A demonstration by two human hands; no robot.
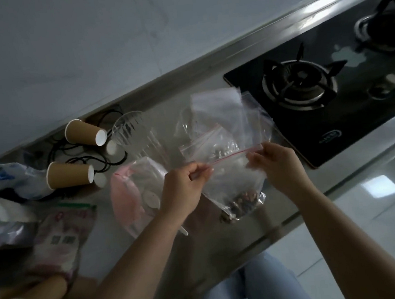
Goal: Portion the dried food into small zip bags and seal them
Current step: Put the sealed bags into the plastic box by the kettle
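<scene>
Forearms fill the near field, both reaching over the counter [201,252], which I log first as the largest surface: grey, running diagonally, with a black gas hob [325,88] at its far right. Next in size, supply packets on the left, a printed pouch [62,237] and a pink-tinted bag [133,194], lying flat within reach, presumably as stock for further portions. Two brown paper cups [71,177] lie tipped on their sides near a tangle of black cable. Centre: the small zip bag [233,182] hangs in the air just above the counter edge, held upright so the dried food [240,204] settles into the bottom corner, well clear of the red-lined zip strip [231,157]. Left hand [185,186] pinches one end of that strip between thumb and fingertips; right hand [275,163] pinches the other end, pulling the mouth taut, which I read as alignment for pressing the seal. Motion blur is heavy; I cannot tell whether the strip is already closed along its length. More clear bags [219,113] lie behind.
</scene>
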